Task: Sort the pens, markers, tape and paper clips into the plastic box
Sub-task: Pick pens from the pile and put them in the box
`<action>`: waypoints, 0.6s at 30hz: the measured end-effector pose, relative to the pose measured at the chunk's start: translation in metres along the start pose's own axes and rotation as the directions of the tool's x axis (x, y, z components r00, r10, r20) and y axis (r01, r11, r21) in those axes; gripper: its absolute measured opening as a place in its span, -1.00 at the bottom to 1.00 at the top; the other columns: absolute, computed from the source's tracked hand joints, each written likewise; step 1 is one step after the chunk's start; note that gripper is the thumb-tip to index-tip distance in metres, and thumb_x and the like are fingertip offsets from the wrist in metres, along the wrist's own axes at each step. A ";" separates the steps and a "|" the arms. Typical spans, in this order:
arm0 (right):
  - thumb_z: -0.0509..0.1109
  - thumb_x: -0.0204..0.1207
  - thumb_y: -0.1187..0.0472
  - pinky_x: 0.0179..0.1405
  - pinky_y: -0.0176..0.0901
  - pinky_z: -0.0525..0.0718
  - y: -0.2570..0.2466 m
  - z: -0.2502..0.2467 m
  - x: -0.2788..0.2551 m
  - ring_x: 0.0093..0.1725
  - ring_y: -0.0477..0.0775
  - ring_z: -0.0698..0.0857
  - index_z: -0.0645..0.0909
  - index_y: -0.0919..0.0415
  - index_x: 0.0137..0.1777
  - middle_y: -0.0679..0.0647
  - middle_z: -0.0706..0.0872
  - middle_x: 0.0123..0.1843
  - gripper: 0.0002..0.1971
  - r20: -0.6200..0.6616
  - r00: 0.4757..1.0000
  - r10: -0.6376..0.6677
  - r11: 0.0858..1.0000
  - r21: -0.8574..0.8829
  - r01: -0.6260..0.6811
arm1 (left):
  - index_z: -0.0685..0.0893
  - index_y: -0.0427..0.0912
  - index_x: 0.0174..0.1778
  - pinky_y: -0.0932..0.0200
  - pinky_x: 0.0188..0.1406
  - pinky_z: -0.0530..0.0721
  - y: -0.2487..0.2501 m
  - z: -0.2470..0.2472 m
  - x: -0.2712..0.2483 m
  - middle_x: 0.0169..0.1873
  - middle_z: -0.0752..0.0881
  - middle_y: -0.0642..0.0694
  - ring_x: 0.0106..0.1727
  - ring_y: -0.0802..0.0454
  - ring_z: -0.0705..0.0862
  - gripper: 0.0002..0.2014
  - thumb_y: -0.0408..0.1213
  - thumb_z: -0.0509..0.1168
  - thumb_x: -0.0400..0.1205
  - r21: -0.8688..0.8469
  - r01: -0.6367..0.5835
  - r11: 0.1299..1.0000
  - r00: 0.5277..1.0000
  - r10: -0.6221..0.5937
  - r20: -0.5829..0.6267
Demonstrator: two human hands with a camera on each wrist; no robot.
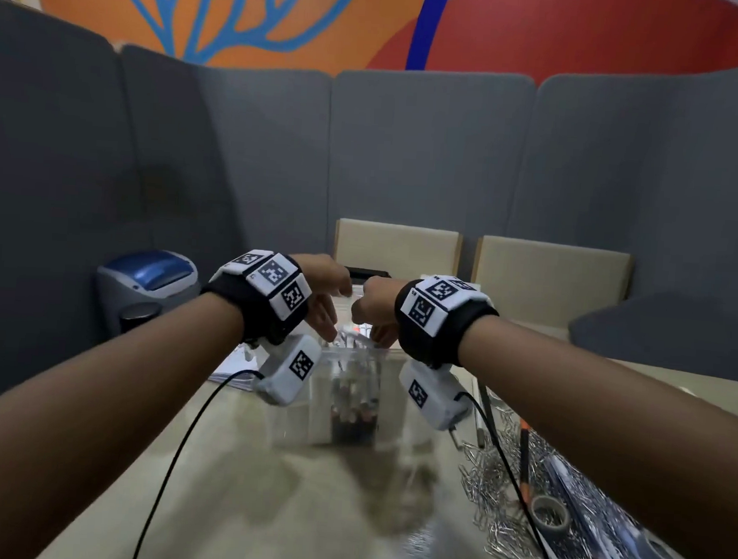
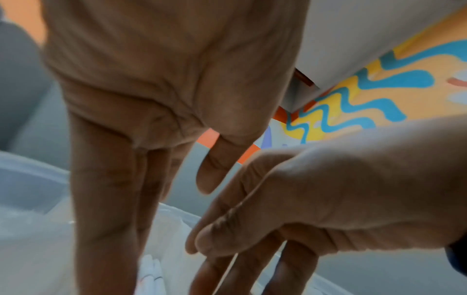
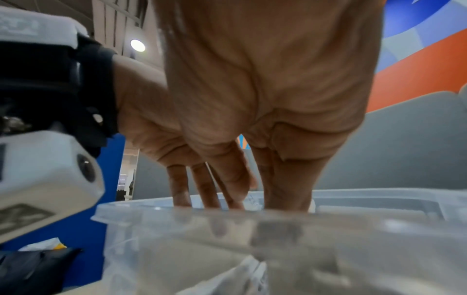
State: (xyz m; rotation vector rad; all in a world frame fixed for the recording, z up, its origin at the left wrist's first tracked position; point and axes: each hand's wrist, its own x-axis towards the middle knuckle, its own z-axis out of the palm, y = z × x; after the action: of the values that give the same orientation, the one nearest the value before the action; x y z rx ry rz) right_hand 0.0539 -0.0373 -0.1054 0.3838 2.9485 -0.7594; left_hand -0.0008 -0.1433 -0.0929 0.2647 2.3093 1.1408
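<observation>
both hands over the open top of the clear plastic box (image 1: 351, 403), mid-table (image 1: 301, 513), side by side and nearly touching. left hand (image 1: 325, 302): fingers (image 2: 106, 199) straight, held together, pointing down into the box; thumb slightly apart; nothing held. right hand (image 1: 372, 307): fingers (image 3: 285, 179) straight, loosely together, tips dipping past the box rim; nothing clearly gripped, though tips blurred behind the plastic, so cannot tell for sure. inside the box: bundle of pens (image 1: 352, 412) standing upright against the near wall, dark ends down. on the table right of the box: heap of loose paper clips (image 1: 492, 494), spread wide. roll of tape (image 1: 551, 513) lying flat among the clips. dark marker with orange band (image 1: 524, 461) lying across the heap. more pens (image 1: 627, 550) near the right edge, partly under the right forearm. grey-and-blue machine (image 1: 148, 285) at far left. sheets of paper (image 1: 234, 368) left of the box.
</observation>
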 end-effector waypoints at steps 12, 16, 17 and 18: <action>0.24 0.58 0.42 -0.35 -0.09 0.80 0.099 -0.069 -0.045 -0.21 0.20 0.82 0.61 0.53 0.15 0.38 0.79 -0.05 -0.77 -0.085 0.996 0.024 0.944 0.331 0.005 | 0.67 -0.36 0.07 0.05 -0.39 0.80 0.058 0.070 -0.029 -0.19 0.79 -0.23 -0.25 -0.17 0.82 -0.78 -0.30 0.24 0.65 0.561 -0.353 0.749 0.894 0.446 -0.034; 0.27 0.58 0.39 -0.31 -0.08 0.77 0.194 -0.118 -0.075 -0.27 0.17 0.77 0.59 0.52 0.18 0.28 0.74 -0.14 -0.75 -0.217 0.946 0.242 0.937 0.305 -0.170 | 0.66 -0.37 -0.02 0.21 -0.59 0.68 0.098 0.134 -0.026 -0.28 0.81 -0.20 -0.45 -0.07 0.78 -0.81 -0.30 0.24 0.64 0.421 -0.554 0.718 0.809 0.583 0.070; 0.27 0.58 0.39 -0.36 -0.12 0.74 0.220 -0.128 -0.085 -0.31 0.15 0.75 0.60 0.52 0.17 0.28 0.73 -0.16 -0.76 -0.253 0.922 0.293 0.934 0.284 -0.219 | 0.65 -0.38 0.00 0.21 -0.58 0.67 0.108 0.153 -0.021 -0.27 0.81 -0.22 -0.45 -0.08 0.77 -0.80 -0.29 0.25 0.65 0.364 -0.585 0.725 0.801 0.586 0.120; 0.28 0.57 0.40 -0.40 -0.14 0.72 0.247 -0.136 -0.096 -0.34 0.15 0.74 0.61 0.54 0.14 0.29 0.72 -0.17 -0.77 -0.289 0.895 0.341 0.926 0.266 -0.267 | 0.64 -0.38 0.03 0.19 -0.55 0.66 0.116 0.173 -0.015 -0.25 0.82 -0.24 -0.44 -0.09 0.76 -0.79 -0.28 0.25 0.65 0.308 -0.604 0.735 0.796 0.579 0.178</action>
State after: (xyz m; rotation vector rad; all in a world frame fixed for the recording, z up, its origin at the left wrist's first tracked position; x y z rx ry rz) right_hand 0.2088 0.2162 -0.0890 1.0658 2.9820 -1.0689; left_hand 0.1000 0.0391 -0.0813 1.2402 2.4186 0.9444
